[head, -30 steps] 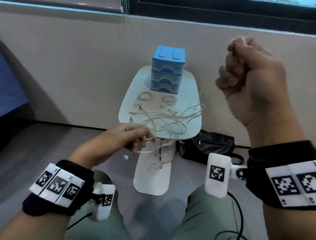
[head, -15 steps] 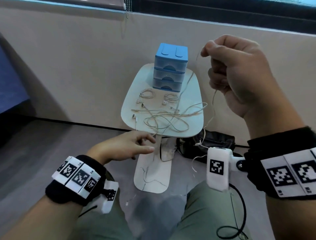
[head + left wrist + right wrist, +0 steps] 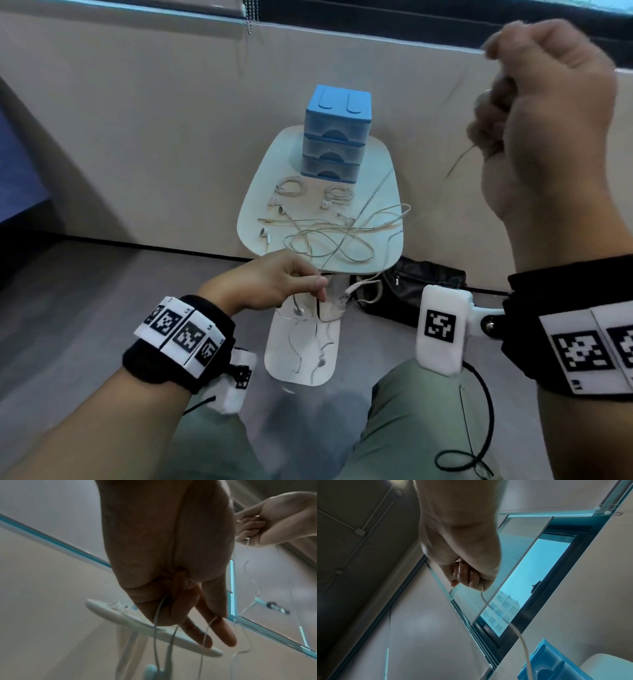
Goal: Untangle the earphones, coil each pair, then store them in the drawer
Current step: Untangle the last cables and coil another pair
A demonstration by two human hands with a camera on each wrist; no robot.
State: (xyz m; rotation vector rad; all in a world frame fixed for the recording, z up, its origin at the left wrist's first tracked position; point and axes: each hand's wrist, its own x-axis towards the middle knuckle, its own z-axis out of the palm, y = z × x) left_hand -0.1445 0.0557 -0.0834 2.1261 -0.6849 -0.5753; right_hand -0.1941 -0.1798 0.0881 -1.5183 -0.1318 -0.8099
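While my raised right hand (image 3: 548, 113) clenches one earphone cable (image 3: 510, 623) | my left hand (image 3: 274, 284) pinches its lower strand | tangled earphones (image 3: 329, 236) beyond left fingers | drawer unit (image 3: 337, 132) farther behind

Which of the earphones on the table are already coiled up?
The two small bundles just in front of the blue drawers; the rest lie in a loose tangle nearer the person.

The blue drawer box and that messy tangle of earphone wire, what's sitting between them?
In the head view, two coiled earphone pairs lie side by side between the drawer box and the tangle.
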